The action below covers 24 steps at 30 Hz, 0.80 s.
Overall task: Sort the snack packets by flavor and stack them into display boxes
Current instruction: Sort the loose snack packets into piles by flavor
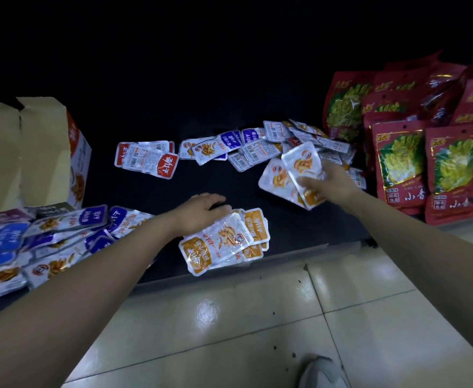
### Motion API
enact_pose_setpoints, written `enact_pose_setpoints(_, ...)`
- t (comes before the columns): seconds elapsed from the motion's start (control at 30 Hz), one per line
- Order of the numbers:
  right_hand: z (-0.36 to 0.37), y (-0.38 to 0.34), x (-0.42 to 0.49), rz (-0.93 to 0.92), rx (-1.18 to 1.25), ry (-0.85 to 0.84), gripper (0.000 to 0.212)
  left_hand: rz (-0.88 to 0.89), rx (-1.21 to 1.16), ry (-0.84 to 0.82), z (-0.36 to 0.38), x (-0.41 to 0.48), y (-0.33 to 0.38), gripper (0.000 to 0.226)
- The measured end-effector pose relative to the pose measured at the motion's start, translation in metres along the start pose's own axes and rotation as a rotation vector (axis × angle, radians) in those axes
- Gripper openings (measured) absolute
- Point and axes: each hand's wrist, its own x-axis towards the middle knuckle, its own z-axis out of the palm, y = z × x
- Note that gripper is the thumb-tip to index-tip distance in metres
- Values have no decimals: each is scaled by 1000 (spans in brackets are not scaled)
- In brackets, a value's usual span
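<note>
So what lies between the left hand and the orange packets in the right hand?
Nothing but bare dark surface, seen in the head view: it separates the left hand from the orange packets gripped by the right hand.

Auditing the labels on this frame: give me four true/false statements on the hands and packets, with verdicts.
1. The right hand grips a few orange packets. True.
2. The left hand holds a blue packet. False: it rests on the orange stack near the table edge.
3. The blue packets are piled at the left, in front of the cardboard box. True.
4. The large red bags sit inside the cardboard box. False: they are piled at the far right, outside it.
</note>
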Motion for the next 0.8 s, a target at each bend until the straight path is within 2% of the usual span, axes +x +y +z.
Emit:
enact_pose_setpoints(0.1,23,-27,7,-48,144,17,31,-41,-12,-99,-5,-6,-8,53)
enact_pose_setpoints(0.17,50,-43,13,-49,134,-57,31,-40,-67,-176,-7,-12,-13,49)
enact_pose_setpoints(0.2,64,-50,14,-67,95,-109,30,-32,-113,-152,-8,-16,-15,44)
enact_pose_setpoints(0.3,99,-64,21,-142,-84,-252,31,21,-175,181,-18,-20,-28,22)
enact_pose_setpoints(0.37,115,-70,27,-163,-231,-357,28,32,-111,391,-23,-23,-37,20)
enact_pose_setpoints(0.47,136,-73,31,-215,-582,-534,27,85,39,528,-23,-20,-40,25)
enact_pose_setpoints(0.57,145,-69,29,-338,-728,-541,33,91,96,473,-22,-12,-39,39)
enact_pose_setpoints(0.7,142,-62,28,-334,-646,-529,45,59,87,274,-15,0,-42,52)
enact_pose_setpoints(0.8,140,-54,24,-336,-621,-578,48,21,179,208,-6,8,-43,49)
